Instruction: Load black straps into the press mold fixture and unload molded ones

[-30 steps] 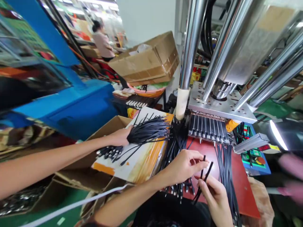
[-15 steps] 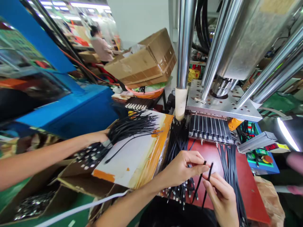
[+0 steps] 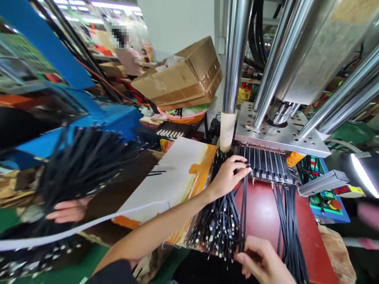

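Note:
My left hand [image 3: 229, 173] pinches the upper end of black flat cables [image 3: 244, 205] at the left front edge of the slotted metal fixture [image 3: 266, 163]. Lower down, my right hand [image 3: 263, 258] is beside the lower part of these cables, fingers curled; whether it grips them is hard to see. A pile of black cables with silvery ends [image 3: 222, 228] lies left of the red work surface [image 3: 266, 205]. More black cables [image 3: 288, 221] hang from the fixture's front right over that surface.
At left a co-worker's hand [image 3: 69, 211] holds a large blurred bundle of black cables [image 3: 85, 165]. A stained white board [image 3: 171, 177] lies between. Steel press columns [image 3: 237, 59] and a perforated plate [image 3: 281, 134] stand over the fixture. A control box [image 3: 328, 203] sits at right.
My left hand has moved up to the fixture with the cable ends, and my right hand has moved down toward me. The co-worker's bundle has left the white board, moving left.

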`<state>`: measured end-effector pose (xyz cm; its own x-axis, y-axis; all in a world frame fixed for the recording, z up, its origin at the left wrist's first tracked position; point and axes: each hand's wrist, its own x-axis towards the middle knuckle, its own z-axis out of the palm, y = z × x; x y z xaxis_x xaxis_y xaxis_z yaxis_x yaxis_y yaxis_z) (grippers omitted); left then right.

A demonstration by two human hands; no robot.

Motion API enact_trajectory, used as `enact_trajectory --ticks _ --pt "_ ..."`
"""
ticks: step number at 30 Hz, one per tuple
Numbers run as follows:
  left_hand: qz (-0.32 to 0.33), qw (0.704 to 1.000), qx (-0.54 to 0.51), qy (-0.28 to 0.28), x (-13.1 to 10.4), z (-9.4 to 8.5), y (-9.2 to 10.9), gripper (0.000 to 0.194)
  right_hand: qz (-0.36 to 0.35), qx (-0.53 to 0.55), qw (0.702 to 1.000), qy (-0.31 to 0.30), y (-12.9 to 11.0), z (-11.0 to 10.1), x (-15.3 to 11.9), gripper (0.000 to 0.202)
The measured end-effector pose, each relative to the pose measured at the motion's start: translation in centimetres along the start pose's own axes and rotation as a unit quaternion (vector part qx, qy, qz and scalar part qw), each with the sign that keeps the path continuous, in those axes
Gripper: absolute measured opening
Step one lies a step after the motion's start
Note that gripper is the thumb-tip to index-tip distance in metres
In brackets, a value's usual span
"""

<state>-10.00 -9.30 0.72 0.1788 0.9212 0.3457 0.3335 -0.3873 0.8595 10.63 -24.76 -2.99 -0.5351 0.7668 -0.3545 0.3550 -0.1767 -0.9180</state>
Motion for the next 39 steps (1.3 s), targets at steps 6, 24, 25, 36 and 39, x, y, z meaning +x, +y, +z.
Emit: enact_trajectory --ticks 6,24,25,36,39 --pt "0.005 0.996 0.082 0.044 7.2 1.9 -6.7 0.017 -0.076 -0.126 0.983 0.107 -7.3 -10.9 6.8 0.051" --pt "0.371 0.862 0.33 -0.102 1.5 -2.7 -7.0 0.028 -0.158 -0.228 0.94 0.201 -7.9 -14.8 19.9 0.053" --pt "0.373 0.855 0.347 -0.1 1.5 -2.5 -6.9 0.028 -0.158 -0.225 0.939 0.206 -7.7 -14.8 19.9 0.052" --pt "0.259 0.859 0.425 -0.118 -0.3 -0.5 -4.5 0.047 -0.139 -0.193 0.934 0.266 -7.5 -14.7 20.0 0.057" --pt "0.226 0.857 0.449 -0.113 -1.1 -0.1 -3.9 0.051 -0.153 -0.234 0.908 0.314 -7.0 -14.0 18.4 0.05"
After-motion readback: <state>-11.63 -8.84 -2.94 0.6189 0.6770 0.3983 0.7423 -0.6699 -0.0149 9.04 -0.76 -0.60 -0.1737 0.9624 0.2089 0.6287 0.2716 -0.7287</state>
